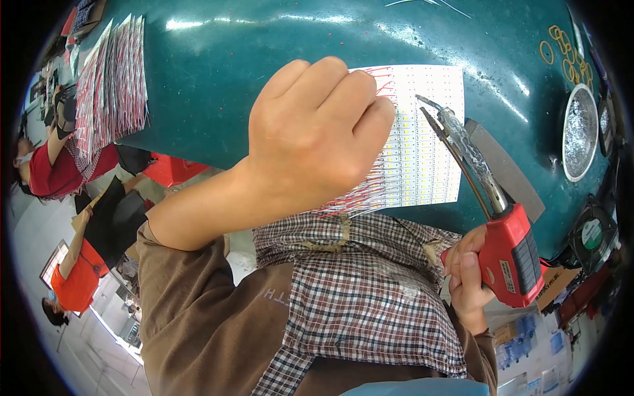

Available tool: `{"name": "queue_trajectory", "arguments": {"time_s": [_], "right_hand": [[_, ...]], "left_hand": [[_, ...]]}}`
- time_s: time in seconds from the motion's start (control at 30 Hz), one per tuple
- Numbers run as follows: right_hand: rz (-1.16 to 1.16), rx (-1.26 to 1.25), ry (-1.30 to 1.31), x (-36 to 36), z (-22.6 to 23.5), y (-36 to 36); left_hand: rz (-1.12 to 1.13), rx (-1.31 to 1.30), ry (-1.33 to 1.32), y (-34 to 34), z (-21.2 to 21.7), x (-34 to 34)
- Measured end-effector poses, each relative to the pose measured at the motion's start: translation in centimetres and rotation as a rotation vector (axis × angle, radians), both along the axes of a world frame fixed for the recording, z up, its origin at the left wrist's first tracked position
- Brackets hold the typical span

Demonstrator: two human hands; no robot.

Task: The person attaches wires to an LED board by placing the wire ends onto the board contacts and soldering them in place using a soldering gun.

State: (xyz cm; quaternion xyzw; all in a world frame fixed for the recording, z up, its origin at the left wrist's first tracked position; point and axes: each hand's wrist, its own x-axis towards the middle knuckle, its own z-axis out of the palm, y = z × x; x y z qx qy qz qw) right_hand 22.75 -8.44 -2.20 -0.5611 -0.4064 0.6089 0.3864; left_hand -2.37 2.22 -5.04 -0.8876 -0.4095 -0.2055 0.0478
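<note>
My left hand (323,129) is curled into a fist over the left part of a white LED circuit board panel (436,142); whatever it may hold is hidden beneath the fingers. Thin red and white wires (360,195) stick out along the panel's left edge, near and under that hand. On the right, my right hand (470,274) is closed around the grip of a red soldering gun (512,254). The gun's metal barrel and thin feed tube point up and left, with their tips over the panel's right part. Whether the tips touch it, I cannot tell.
A large bundle of red and white wires (112,92) lies at the far left of the green table (205,79). Toward the right are a grey flat bar (512,171), a metal bowl (581,135), rubber bands (566,56) and a small fan (592,231). Other people sit beyond the left edge.
</note>
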Motion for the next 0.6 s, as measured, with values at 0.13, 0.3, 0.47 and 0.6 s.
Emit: {"name": "queue_trajectory", "arguments": {"time_s": [0.13,0.3,0.47,0.6], "right_hand": [[-0.002,0.002,-0.044,0.2,0.0,-0.2],[-0.006,-0.022,-0.063,0.0,0.4,-0.6],[0.06,-0.046,-0.115,0.5,0.1,-1.0],[0.162,-0.059,-0.174,1.2,0.0,-1.0]], "left_hand": [[-0.013,0.018,-0.052,-0.2,0.2,0.1],[-0.014,0.024,-0.063,-0.7,-0.2,0.1],[-0.019,0.017,-0.088,-0.7,-0.5,0.2],[-0.021,0.01,-0.099,-0.6,-0.5,0.1]]}}
